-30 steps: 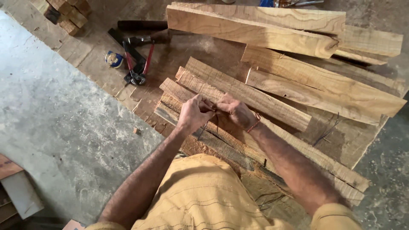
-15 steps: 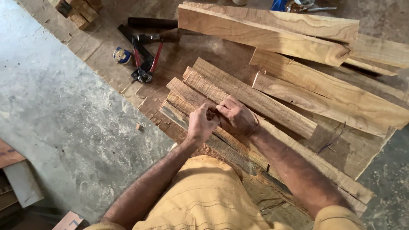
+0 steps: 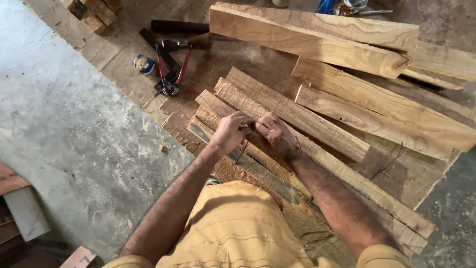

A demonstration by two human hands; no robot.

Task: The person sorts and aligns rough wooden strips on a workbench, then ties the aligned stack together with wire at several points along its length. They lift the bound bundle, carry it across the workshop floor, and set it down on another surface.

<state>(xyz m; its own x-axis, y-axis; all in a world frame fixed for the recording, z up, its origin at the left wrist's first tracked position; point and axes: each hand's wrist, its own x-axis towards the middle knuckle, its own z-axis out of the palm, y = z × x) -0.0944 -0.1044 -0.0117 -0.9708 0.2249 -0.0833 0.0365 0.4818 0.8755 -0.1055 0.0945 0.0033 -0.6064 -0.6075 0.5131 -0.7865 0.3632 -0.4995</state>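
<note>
My left hand (image 3: 229, 131) and my right hand (image 3: 277, 135) meet fingertip to fingertip above a stack of rough wooden slats (image 3: 297, 111). Both pinch a thin dark wire (image 3: 242, 150) whose loose end hangs down below the left hand. The fingers are curled tight around the wire, so its upper part is hidden. Both hands hover just over the nearest slats, close to my yellow shirt (image 3: 233, 233).
Thick planks (image 3: 307, 37) lie across the back of the pile. Red-handled pincers (image 3: 171, 74), a dark-handled tool (image 3: 178, 27) and a small blue tape roll (image 3: 144, 64) lie at the upper left. More dark wire (image 3: 389, 161) rests on a board at right. Grey concrete floor (image 3: 69, 149) spreads left.
The view has shifted slightly, and my hands have stayed joined over the slats. The fingers have worked the wire a little; its end now hangs below the left hand.
</note>
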